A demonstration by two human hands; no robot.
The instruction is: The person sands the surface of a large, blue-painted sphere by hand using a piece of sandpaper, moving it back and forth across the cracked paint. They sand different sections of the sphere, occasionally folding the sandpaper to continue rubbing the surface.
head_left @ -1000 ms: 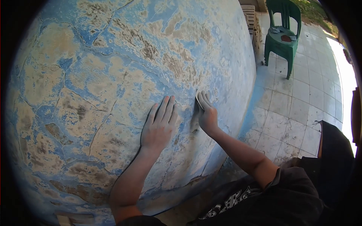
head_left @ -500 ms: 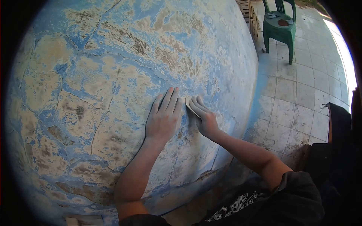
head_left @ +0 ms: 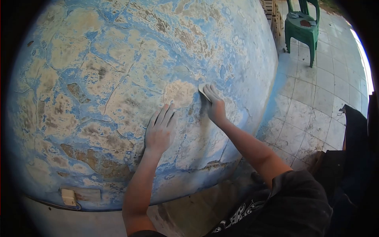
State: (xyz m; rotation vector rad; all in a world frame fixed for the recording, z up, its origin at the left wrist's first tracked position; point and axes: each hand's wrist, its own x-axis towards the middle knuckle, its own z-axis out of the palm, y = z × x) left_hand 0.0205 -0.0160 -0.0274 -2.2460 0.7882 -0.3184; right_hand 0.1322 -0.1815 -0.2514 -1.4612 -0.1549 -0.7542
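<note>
A wall (head_left: 134,83) with worn, flaking blue paint and pale patches fills most of the view. My left hand (head_left: 160,132) lies flat against it, fingers stretched out and holding nothing. Higher up and to the right, my right hand (head_left: 214,104) presses a pale, thin folded piece of sandpaper (head_left: 202,90) to the surface. The fingers cover most of the sheet, and its left edge sticks out. Between the hands and just above the left fingertips is a pale bare patch (head_left: 181,93). Whitish dust coats both hands.
A green plastic chair (head_left: 302,31) with small items on its seat stands at the upper right on a tiled floor (head_left: 296,106). Wooden crates (head_left: 273,17) are behind the wall's edge. A socket box (head_left: 68,197) sits low on the wall, and dark cloth (head_left: 353,130) hangs at the right.
My left hand has slid down and left, away from the right hand, uncovering the pale patch. My right hand has moved slightly up the wall with the sandpaper. The view has shifted too.
</note>
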